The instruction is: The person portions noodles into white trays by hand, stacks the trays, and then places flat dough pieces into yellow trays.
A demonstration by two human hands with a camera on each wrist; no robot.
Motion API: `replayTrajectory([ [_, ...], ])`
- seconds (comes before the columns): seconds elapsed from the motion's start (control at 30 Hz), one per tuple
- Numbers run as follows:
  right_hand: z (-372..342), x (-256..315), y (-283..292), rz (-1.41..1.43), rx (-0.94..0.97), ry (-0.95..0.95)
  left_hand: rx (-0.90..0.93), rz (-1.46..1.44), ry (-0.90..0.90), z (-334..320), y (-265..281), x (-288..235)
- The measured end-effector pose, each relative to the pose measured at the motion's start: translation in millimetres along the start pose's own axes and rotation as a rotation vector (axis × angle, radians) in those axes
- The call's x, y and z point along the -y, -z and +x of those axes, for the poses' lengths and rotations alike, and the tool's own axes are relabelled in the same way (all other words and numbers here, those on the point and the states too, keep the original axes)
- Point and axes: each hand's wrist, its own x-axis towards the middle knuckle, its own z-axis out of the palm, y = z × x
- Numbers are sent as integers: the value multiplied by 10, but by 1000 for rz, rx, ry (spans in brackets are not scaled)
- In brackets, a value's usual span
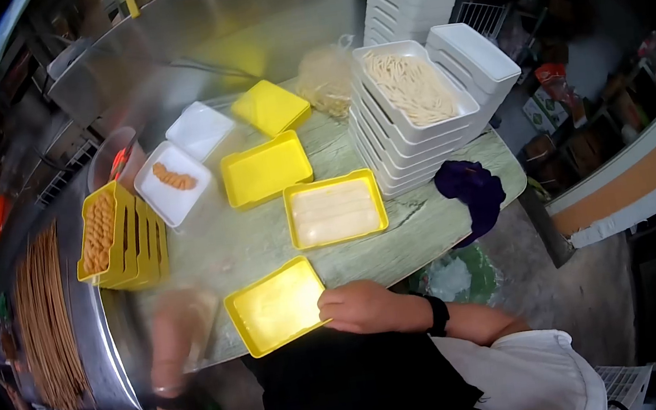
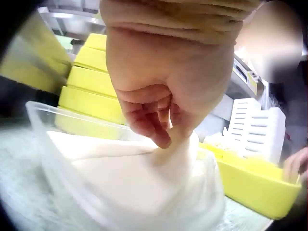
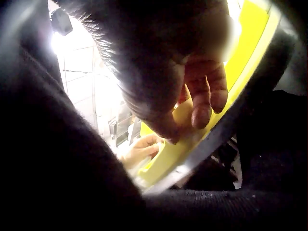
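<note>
My left hand [image 1: 173, 326], blurred by motion in the head view, reaches into a clear plastic container [image 1: 205, 326] at the table's front left. In the left wrist view its fingers and thumb pinch the top of a soft white dough sheet [image 2: 130, 180] that lies in this container. Beside it, near the front edge, sits a yellow tray [image 1: 271, 309] with a shiny inside. My right hand [image 1: 365, 307] holds that tray by its right side, the thumb and fingers on either side of the rim in the right wrist view.
Behind the tray stands a yellow tray with pale dough strips [image 1: 335, 212]. Stacked white trays [image 1: 409, 129] with strips rise at the back right by a dark purple cloth [image 1: 470, 192]. Yellow stacked trays [image 1: 125, 250] with twisted pieces stand left, near thin sticks [image 1: 47, 321].
</note>
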Motion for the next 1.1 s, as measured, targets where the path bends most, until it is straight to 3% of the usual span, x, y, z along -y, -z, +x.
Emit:
replayTrajectory([
  [0.07, 7, 28, 4, -1, 12, -18, 50, -364, 289, -179, 106, 57],
  [0.2, 28, 14, 13, -45, -34, 37, -196, -231, 153, -529, 167, 547],
  [0.3, 67, 69, 56, -61, 81, -85, -274, 72, 162, -645, 521, 161],
  [0.37, 150, 236, 197, -139, 7, -35, -336, 184, 18, -664, 829, -158],
  [0.5, 368, 376, 364, -29, -87, 29, -512, 230, -130, -698, 1242, -613],
  [0.53, 512, 410, 377, 96, -88, 28, -554, 74, -85, -690, 1248, -706],
  [0.6, 904, 606, 365, 327, -99, 20, -633, -255, -16, -585, 1175, -944],
  [0.67, 1199, 794, 244, 581, -226, -27, -663, -508, -36, -422, 1030, -1147],
  [0.77, 1337, 726, 45, 1153, -212, -200, -635, -794, 33, -247, 750, -1290],
  [0.87, 1091, 488, 202, 1122, -76, -345, -579, -891, 202, -270, 534, -1228],
  [0.9, 1038, 508, 245, 1057, -185, -373, -577, -878, 243, -289, 407, -1144],
  [1.03, 858, 464, 354, 878, -297, -498, -519, -718, 315, -379, -164, -968],
  [1.1, 713, 367, 283, 601, -231, -472, -454, -592, 298, -440, -396, -915],
])
